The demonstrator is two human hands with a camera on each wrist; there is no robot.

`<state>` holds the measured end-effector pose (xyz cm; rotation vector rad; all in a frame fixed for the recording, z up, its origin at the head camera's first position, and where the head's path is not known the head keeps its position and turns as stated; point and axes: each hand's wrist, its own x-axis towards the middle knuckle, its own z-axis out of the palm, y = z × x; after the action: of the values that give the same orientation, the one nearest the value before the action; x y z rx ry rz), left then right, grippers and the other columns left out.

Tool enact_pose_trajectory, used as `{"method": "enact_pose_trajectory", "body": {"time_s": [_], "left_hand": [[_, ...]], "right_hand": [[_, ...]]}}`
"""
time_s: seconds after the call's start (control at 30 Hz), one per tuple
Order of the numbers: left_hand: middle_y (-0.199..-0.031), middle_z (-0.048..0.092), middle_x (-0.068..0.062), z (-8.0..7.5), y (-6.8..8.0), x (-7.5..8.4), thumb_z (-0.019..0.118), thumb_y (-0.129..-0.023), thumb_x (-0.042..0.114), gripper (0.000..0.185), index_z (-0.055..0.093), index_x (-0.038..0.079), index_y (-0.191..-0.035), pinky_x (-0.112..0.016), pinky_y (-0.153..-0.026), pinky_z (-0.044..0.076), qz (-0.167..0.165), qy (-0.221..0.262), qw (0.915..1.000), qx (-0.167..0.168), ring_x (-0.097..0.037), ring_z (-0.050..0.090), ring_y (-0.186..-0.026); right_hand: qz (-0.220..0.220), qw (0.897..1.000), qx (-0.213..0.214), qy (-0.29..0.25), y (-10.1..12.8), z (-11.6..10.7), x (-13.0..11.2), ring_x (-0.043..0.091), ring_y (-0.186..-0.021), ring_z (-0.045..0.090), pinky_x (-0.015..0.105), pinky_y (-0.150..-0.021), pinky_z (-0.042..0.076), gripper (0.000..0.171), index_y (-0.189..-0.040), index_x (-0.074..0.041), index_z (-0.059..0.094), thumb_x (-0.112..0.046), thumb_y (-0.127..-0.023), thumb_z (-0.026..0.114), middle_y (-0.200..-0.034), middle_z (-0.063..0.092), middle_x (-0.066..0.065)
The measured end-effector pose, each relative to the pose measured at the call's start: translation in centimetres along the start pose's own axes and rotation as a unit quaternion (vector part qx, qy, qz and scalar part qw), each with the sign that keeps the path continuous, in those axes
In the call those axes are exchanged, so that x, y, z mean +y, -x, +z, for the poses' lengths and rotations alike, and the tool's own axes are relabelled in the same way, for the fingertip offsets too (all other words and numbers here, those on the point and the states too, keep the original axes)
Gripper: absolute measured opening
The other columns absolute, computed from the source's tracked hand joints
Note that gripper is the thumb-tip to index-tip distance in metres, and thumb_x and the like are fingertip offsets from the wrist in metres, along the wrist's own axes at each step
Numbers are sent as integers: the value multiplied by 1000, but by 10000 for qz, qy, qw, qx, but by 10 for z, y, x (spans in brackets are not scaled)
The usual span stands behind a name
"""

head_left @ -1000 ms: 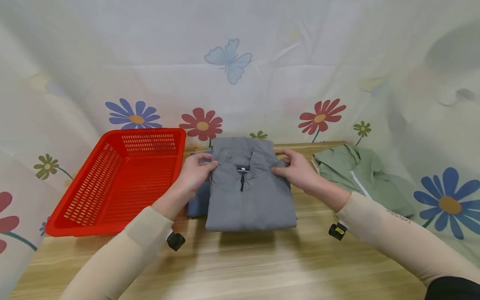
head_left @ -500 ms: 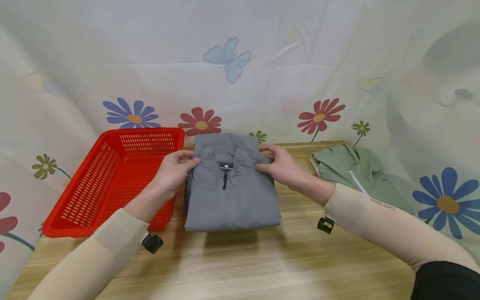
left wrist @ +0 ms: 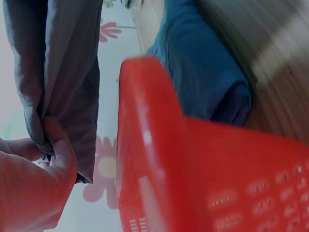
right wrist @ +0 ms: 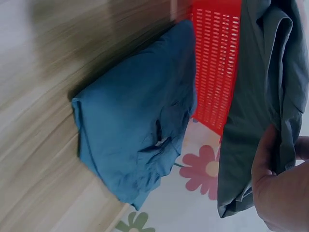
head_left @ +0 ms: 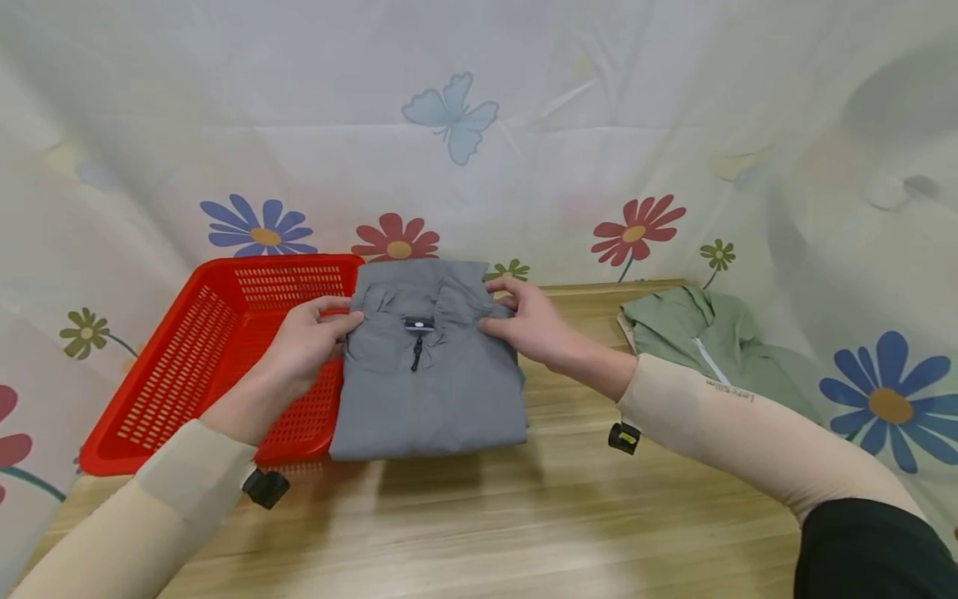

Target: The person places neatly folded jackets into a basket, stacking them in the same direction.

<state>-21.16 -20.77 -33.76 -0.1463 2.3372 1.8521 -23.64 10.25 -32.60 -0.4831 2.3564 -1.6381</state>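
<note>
A folded grey zip jacket (head_left: 430, 408) hangs level between my two hands, its collar label and black zip pull facing up. My left hand (head_left: 310, 337) pinches its left edge, thumb on top. On the opposite edge my right hand (head_left: 527, 320) grips the cloth between thumb and fingers. The jacket is raised off the table and overlaps the right side of the red basket (head_left: 232, 349) in the head view. Below it, a folded blue garment (right wrist: 135, 116) lies on the table, seen in both wrist views and hidden by the jacket in the head view.
The basket's rim (left wrist: 147, 111) stands up close beside the blue garment in the left wrist view. A folded green jacket (head_left: 692, 333) with a white zip lies at the right of the wooden table (head_left: 479, 532). A flowered curtain (head_left: 479, 200) closes off the back.
Both hands have carried the grey jacket leftward, from over the blue garment to the basket's right edge. The basket and green jacket stay where they were.
</note>
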Motion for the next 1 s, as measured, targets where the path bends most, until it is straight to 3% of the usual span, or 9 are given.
{"method": "enact_pose_trajectory", "body": {"time_s": [0.17, 0.33, 0.47, 0.7, 1.0], "left_hand": [[-101, 70, 4, -14, -2, 0, 60, -106, 28, 61, 37, 1, -155, -23, -85, 56, 106, -6, 9999, 10, -11, 69, -86], [-111, 68, -1, -29, -3, -1, 61, -105, 31, 62, 39, 2, -155, -23, -84, 56, 164, -242, 9996, 28, -12, 68, -88], [-116, 65, -2, -42, -3, -3, 60, -105, 32, 61, 41, 3, -154, -23, -83, 56, 198, -445, 9988, 37, -12, 68, -89], [-103, 71, 5, -63, -7, -6, 61, -105, 31, 56, 44, 0, -148, -26, -82, 58, 339, -625, 9974, -115, -14, 69, -86], [-97, 68, 6, -88, -15, -12, 60, -105, 33, 61, 40, -1, -151, -26, -80, 57, 248, -1109, 9934, -122, -15, 65, -83]], "right_hand": [[84, 9999, 101, 67, -6, 9, -8, 31, -129, 56, 48, -98, 52, 52, -145, -7, 49, -6, -97, 69, -139, 57, 19], [134, 9997, 144, 118, -16, 22, -12, 30, -141, 45, 48, -103, 48, 52, -145, -9, 50, -8, -97, 69, -150, 48, 19], [124, 9999, 102, 52, -22, 32, -14, 30, -140, 46, 47, -102, 49, 52, -145, -10, 49, -9, -98, 69, -149, 49, 20], [-3, 10000, 99, 12, -31, 44, -19, 28, -140, 46, 46, -101, 49, 50, -144, -8, 50, -9, -98, 69, -147, 50, 18], [-193, 9997, 1, 141, -44, 63, -27, 27, -137, 50, 43, -96, 52, 48, -143, -7, 50, -10, -99, 68, -144, 53, 17]]}}
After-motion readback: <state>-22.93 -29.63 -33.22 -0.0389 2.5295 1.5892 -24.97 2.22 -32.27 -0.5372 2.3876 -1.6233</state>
